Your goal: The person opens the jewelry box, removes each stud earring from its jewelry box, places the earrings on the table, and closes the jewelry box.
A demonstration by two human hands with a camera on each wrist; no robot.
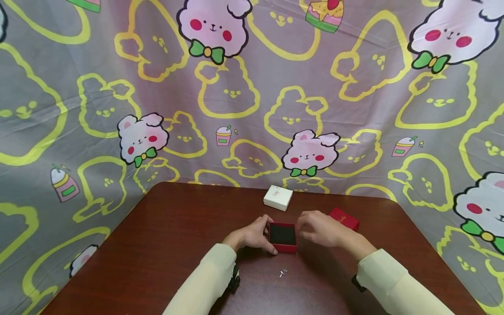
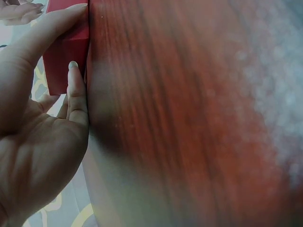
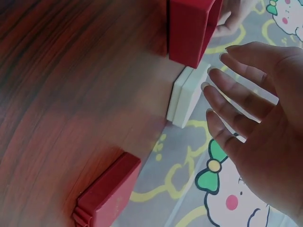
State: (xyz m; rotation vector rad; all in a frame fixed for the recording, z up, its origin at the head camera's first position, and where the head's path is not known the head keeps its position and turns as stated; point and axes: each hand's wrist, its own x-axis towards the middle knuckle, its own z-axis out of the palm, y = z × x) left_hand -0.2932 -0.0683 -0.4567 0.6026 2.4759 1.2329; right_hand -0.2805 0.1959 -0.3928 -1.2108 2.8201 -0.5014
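Observation:
A small red box (image 1: 284, 248) with a black pad (image 1: 282, 234) inside sits without its lid on the table. My left hand (image 1: 253, 234) holds its left side, the thumb along the near wall and the fingers at the left and far side. In the left wrist view, thumb and fingers clasp the red box (image 2: 64, 54). My right hand (image 1: 320, 228) hovers just right of the box, its fingers loosely bent and holding nothing in the right wrist view. A tiny silver piece (image 1: 282, 273), perhaps jewellery, lies in front of the box; its shape is too small to tell.
Behind the box stands a closed white box (image 1: 278, 197). A red lid (image 1: 344, 219) with gold lettering lies to the right, partly behind my right hand. The brown wooden table (image 1: 177, 236) is backed by a patterned cloth (image 1: 244, 122).

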